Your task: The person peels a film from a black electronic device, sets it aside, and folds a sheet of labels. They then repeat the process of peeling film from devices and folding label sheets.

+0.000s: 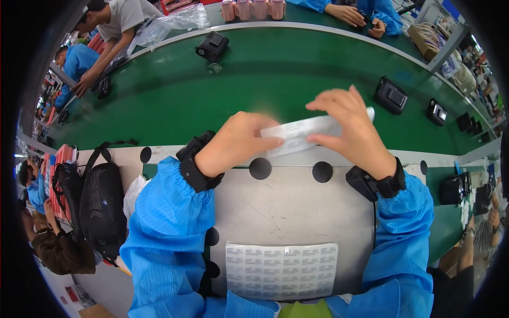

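Observation:
A white sheet of printed labels (pixel 302 129) is raised over the near edge of the green belt, stretched between my hands and curled. My left hand (pixel 238 140) is closed on its left end, thumb over the printed face, the other fingers partly hidden and blurred. Around the sheet's right part is my right hand (pixel 352 130), thumb against the near side and the upper fingers bent and spread above; its exact grip is partly hidden. A second sheet of labels (pixel 281 270) lies flat on the grey work surface (pixel 286 212) close to my body.
On the green belt (pixel 254 74) stand black box-shaped devices (pixel 212 46), two of them right of my hands (pixel 391 95) (pixel 437 111). A black mesh backpack (pixel 103 206) is at left. Co-workers' hands (pixel 347 15) are across the belt, near pink-wrapped items (pixel 253 9).

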{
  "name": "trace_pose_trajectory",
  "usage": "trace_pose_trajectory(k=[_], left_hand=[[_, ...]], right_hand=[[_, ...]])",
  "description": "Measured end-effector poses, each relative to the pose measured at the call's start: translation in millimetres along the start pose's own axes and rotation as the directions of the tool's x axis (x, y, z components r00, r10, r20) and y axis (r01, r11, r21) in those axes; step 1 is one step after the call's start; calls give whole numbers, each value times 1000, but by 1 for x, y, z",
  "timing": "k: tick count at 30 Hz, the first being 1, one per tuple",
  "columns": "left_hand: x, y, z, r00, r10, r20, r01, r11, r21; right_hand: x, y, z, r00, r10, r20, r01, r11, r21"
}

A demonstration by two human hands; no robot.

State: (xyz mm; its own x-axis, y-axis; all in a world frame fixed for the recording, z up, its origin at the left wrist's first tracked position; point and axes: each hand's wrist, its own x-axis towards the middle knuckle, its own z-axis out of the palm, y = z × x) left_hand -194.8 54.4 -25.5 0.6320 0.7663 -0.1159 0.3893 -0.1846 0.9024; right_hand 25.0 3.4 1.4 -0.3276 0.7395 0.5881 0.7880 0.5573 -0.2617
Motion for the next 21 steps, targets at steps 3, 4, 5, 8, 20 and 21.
trace_pose_trajectory(k=[3,4,5,8,20,21], left_hand=[[-1,7,0,1000,8,-6,-9,988,-157],[-1,8,1,1000,13,-10,-15,972,-233],[-1,9,2,1000,11,-11,-13,973,-232],[0,11,7,999,24,-21,-29,969,-245],[1,12,12,1000,-12,-3,10,944,-331],[1,11,12,1000,-10,-3,8,944,-331]], right_hand=[[-2,2,4,999,39,-31,-40,999,-30],[-2,3,5,997,57,-48,-60,997,-45],[-3,3,8,997,57,-48,-59,997,-42],[-6,5,11,994,65,-84,-65,998,-5],[-6,-3,18,972,173,-160,-165,984,67],[-6,-3,17,972,173,-160,-164,984,66]])
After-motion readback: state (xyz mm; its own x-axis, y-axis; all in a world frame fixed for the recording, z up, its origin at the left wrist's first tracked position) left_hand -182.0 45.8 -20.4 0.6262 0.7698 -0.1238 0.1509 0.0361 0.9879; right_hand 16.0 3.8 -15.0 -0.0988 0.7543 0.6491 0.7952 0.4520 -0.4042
